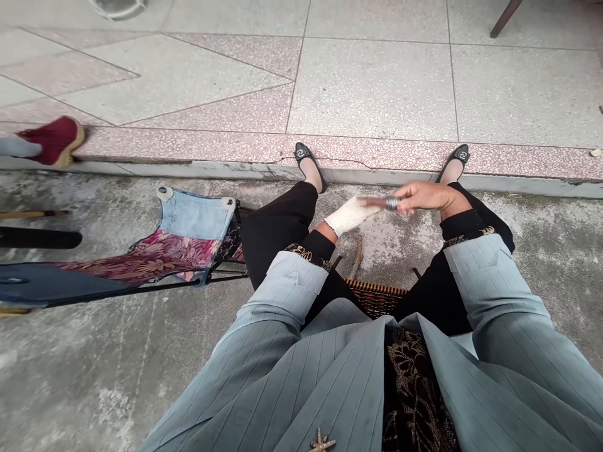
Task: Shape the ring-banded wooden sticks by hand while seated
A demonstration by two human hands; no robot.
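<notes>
My left hand (351, 213), in a white knit glove, is closed around the brown end of a short handle-like piece (377, 202). That piece has a grey, ribbed band at its right end, perhaps wound wire; motion blurs it, so its exact kind does not show. The bare fingers of my right hand (421, 196) pinch the grey end. Both hands are in front of my knees, above the concrete. Below them, a crooked wooden stick (357, 256) points up beside a woven brown basket or seat edge (377, 297), largely covered by my clothes.
To the left stands a low folding chair (191, 216) of denim and floral cloth on a dark frame. Another person's red shoe (55, 139) rests on the raised tiled step (372, 88). My feet are at the step's edge. A dark furniture leg (505, 19) shows at top right.
</notes>
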